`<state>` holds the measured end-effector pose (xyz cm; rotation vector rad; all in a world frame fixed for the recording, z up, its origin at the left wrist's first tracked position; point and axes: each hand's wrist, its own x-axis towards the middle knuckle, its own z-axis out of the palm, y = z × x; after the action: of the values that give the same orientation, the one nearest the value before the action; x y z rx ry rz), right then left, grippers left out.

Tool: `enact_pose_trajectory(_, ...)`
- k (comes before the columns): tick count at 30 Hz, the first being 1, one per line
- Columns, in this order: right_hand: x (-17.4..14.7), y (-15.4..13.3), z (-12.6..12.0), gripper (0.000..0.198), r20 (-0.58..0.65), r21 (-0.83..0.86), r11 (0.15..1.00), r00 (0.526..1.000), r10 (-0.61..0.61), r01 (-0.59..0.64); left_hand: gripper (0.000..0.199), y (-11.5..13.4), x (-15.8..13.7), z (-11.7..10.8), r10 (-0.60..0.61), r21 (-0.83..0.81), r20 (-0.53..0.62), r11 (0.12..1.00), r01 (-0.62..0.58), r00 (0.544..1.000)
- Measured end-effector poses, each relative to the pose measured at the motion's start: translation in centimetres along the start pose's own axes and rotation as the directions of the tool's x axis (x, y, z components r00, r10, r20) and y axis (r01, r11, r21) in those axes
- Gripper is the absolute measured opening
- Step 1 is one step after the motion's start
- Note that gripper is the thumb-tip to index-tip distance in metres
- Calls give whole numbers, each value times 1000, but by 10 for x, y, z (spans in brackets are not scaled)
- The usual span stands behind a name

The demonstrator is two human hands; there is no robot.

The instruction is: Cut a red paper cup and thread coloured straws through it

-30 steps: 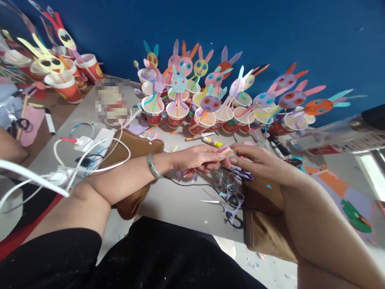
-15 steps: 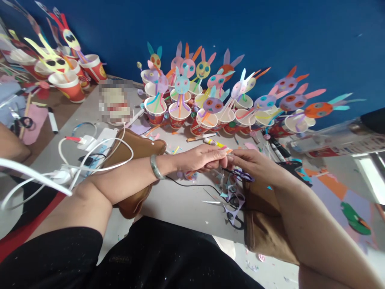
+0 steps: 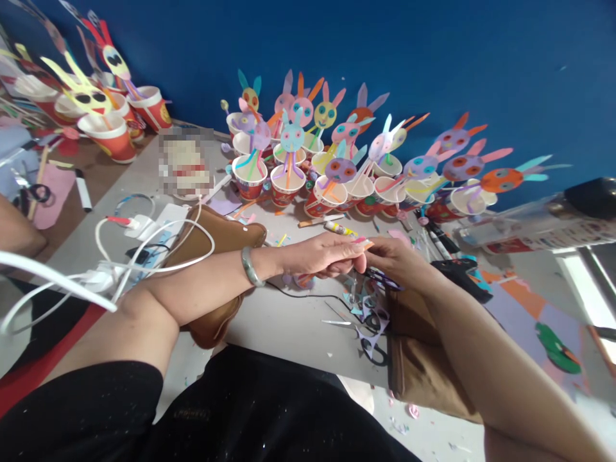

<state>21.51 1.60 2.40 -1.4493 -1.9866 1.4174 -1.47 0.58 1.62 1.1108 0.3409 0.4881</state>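
Note:
My left hand, with a jade-like bangle at the wrist, is closed over a small orange paper piece at its fingertips. A touch of pink shows beside that piece. My right hand meets it from the other side, fingers bent and pressed together; what they pinch is hidden. Just under the right hand are purple-handled scissors; I cannot tell whether they touch it. Black-handled scissors lie on the table below, tangled with lilac paper offcuts.
Rows of red paper cups with paper rabbit heads stand along the blue wall. A yellow glue stick lies behind my hands. At left are a power strip with white cables and a brown cushion. A black glue gun and a clear bottle are at right.
My right hand and forearm have shifted slightly left, closer against the left hand. The purple-handled scissors show less below the right hand. The left hand has hardly moved.

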Motion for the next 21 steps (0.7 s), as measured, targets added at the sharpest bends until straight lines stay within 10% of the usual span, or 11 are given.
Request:
enact_pose_trajectory(9,18,-17,-15,36,-40,240,968,996,78,-66,47,1,-2,-1,-25,97,52,995,19,998)
enact_pose_trajectory(21,43,-49,2,37,-18,69,994,997,-80,81,48,2,0,6,-143,197,-59,969,152,988)
